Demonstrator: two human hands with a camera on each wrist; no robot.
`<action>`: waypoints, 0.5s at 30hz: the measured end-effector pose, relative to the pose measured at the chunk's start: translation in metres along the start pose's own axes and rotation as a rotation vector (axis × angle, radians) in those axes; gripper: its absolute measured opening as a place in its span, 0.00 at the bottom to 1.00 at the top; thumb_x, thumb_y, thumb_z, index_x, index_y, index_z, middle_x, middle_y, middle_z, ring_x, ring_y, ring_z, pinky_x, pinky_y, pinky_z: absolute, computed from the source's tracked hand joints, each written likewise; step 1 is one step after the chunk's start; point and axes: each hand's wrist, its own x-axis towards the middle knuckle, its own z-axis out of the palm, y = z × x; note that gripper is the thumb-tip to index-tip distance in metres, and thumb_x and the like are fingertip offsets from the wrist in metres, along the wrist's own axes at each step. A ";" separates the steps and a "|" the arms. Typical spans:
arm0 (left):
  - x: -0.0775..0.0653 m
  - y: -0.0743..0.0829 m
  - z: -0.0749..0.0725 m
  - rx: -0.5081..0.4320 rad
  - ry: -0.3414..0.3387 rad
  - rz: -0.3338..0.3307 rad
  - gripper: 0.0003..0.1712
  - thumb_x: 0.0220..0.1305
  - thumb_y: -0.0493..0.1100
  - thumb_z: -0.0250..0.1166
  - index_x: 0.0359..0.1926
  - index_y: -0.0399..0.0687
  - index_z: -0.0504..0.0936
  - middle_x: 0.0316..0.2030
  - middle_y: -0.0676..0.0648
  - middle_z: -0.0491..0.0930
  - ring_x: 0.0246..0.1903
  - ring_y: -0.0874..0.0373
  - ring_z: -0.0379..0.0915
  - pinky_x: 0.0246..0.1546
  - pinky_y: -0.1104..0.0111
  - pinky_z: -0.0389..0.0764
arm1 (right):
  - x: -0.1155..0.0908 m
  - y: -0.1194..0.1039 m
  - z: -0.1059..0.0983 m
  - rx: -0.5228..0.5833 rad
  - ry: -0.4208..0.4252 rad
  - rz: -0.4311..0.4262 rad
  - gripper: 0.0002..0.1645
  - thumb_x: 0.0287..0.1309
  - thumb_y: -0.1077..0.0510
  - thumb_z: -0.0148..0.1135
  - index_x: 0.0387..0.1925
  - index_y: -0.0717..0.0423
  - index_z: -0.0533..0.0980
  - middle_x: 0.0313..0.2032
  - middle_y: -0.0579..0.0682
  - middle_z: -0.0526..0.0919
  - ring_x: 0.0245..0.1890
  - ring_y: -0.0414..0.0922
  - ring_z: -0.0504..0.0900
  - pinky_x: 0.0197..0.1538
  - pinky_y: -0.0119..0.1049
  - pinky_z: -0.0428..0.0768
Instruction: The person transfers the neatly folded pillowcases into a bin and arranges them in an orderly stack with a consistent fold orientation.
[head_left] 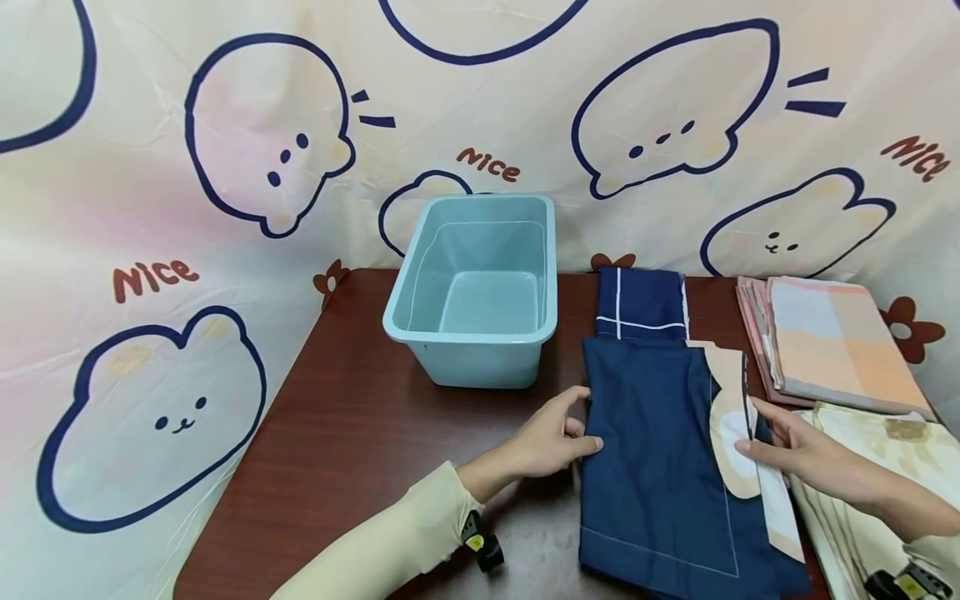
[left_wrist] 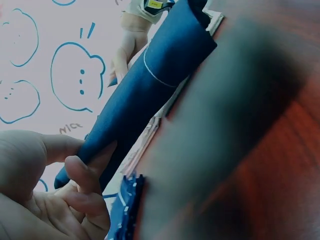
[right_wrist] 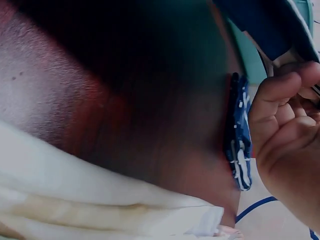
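- Navy folded cloth (head_left: 645, 467): held between my two hands over the right part of the brown table (head_left: 337, 417), directly before me
- Handling (estimated): light, soft and limp; layers likely to slide over one another or sag mid-span; no breakage risk, creasing only
- Grip points: opposite side edges, all layers taken together, thumb on the upper face and fingers beneath; a hold nearer mid-length should balance the drooping ends
- Orientation: long axis runs away from me, toward the patterned backdrop (head_left: 480, 108); short far edge toward the backdrop, wider near edge toward my body; the cream-and-white pattern (head_left: 726, 400) lies along the right side
- Left hand (head_left: 551, 437): pinches the left edge between thumb and fingers
- Right hand (head_left: 806, 454): pinches the right edge, thumb over the pattern
- Beyond the far edge: dark blue checked cloth (head_left: 648, 304), folded on the table, its near end hidden in the head view
- Right of the cloth: cream cloth (head_left: 892, 458), folded, near my right hand; pink-and-orange checked cloth (head_left: 840, 333) just behind it
- Left and farther off: pale blue tub (head_left: 480, 362), upright, apart from both hands, nothing visible inside
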 end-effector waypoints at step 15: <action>0.001 0.033 -0.015 0.013 -0.014 0.044 0.40 0.71 0.37 0.62 0.77 0.47 0.54 0.22 0.49 0.79 0.15 0.55 0.65 0.20 0.71 0.69 | -0.010 -0.023 -0.017 -0.071 0.122 -0.032 0.51 0.78 0.48 0.47 0.78 0.63 0.26 0.23 0.46 0.64 0.22 0.54 0.69 0.31 0.38 0.71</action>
